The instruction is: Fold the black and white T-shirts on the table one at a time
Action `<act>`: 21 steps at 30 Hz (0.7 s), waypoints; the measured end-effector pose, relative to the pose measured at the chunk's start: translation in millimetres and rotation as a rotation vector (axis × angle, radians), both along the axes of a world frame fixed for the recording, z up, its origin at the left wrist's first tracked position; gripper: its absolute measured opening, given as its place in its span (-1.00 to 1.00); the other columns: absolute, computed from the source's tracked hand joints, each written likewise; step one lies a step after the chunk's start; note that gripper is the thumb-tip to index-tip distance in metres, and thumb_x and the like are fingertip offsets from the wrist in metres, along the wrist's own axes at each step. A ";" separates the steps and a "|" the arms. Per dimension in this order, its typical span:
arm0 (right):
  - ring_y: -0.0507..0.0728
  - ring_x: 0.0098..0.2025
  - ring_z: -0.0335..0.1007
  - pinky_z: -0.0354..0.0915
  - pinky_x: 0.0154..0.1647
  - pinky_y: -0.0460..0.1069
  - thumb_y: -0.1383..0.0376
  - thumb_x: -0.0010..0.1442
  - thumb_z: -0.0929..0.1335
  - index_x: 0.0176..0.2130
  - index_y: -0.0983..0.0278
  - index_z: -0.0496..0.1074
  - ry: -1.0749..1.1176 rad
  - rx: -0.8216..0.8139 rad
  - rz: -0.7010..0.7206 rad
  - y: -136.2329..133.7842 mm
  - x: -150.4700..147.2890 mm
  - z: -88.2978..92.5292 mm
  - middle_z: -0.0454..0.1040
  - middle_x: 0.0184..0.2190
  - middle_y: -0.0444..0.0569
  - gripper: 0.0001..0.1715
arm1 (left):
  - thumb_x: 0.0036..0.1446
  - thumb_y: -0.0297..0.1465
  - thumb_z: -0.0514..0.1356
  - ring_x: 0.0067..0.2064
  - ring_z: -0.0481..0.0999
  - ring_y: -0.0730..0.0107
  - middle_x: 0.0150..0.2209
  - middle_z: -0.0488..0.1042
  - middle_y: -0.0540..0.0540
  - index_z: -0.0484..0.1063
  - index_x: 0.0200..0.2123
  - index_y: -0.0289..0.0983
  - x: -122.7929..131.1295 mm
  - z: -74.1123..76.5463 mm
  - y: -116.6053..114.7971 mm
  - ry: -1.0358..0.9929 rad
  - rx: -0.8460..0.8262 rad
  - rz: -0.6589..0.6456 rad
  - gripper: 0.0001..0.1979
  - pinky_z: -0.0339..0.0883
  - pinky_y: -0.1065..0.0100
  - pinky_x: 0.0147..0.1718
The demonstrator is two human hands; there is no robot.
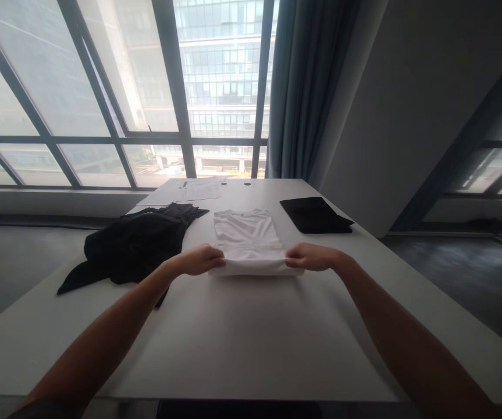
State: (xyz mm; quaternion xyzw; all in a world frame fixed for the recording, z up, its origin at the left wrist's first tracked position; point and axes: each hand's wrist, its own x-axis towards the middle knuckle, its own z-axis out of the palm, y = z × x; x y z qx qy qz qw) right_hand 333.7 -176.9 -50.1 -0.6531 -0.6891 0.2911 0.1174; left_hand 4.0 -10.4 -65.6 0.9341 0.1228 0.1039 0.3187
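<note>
A white garment (247,237) lies partly folded in the middle of the white table (242,343). My left hand (200,260) is closed on the left end of its near folded edge. My right hand (309,256) is closed on the right end of that same edge. Both arms reach straight out over the table. The fingertips are tucked under the fabric and hidden.
A crumpled black garment (135,247) lies to the left of the white one. A neatly folded black cloth (314,215) sits at the back right. Papers (198,191) lie at the table's far edge by the window. A curtain (307,87) hangs behind.
</note>
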 end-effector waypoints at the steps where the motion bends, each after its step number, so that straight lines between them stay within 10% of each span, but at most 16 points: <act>1: 0.05 -0.49 0.22 0.12 -0.46 -0.07 -0.10 0.09 0.41 -0.48 0.27 0.48 0.060 -0.037 0.022 -3.3 0.1 12.4 0.42 -0.52 -0.10 -0.51 | 0.19 -0.10 0.23 -0.53 0.29 0.44 -0.60 0.35 0.01 0.47 -0.53 -0.26 -3.8 11.3 -0.3 0.002 -0.082 -0.034 -0.61 0.24 0.42 -0.49; 9: 0.14 -0.30 0.41 0.26 -0.28 -0.03 0.00 0.22 0.37 -0.23 0.29 0.59 -0.026 0.365 -0.117 71.5 17.1 64.2 0.55 -0.32 0.03 -0.58 | 0.06 -0.19 0.34 -0.54 0.40 0.42 -0.56 0.43 -0.06 0.56 -0.49 -0.33 20.3 60.9 82.1 -0.191 -0.229 0.159 -0.70 0.26 0.46 -0.58; 16: 0.14 -0.18 0.49 0.32 -0.15 -0.06 0.20 0.22 0.40 -0.12 0.29 0.59 -0.190 0.393 -0.253 174.2 38.9 9.3 0.60 -0.19 0.03 -0.72 | -0.02 -0.26 0.34 -0.59 0.44 0.39 -0.60 0.47 -0.03 0.58 -0.48 -0.28 64.7 1.2 167.1 -0.110 -0.017 0.433 -0.81 0.32 0.44 -0.56; 21: 0.18 0.02 0.49 0.30 0.06 -0.02 0.20 0.32 0.33 0.17 0.31 0.42 -0.267 0.334 -0.349 184.4 24.7 -36.3 0.55 0.02 0.10 -0.52 | -0.02 -0.44 0.29 -0.24 0.59 0.16 -0.35 0.60 -0.16 0.60 -0.28 -0.26 71.1 -46.2 172.8 0.049 0.214 0.681 -0.82 0.43 0.28 -0.13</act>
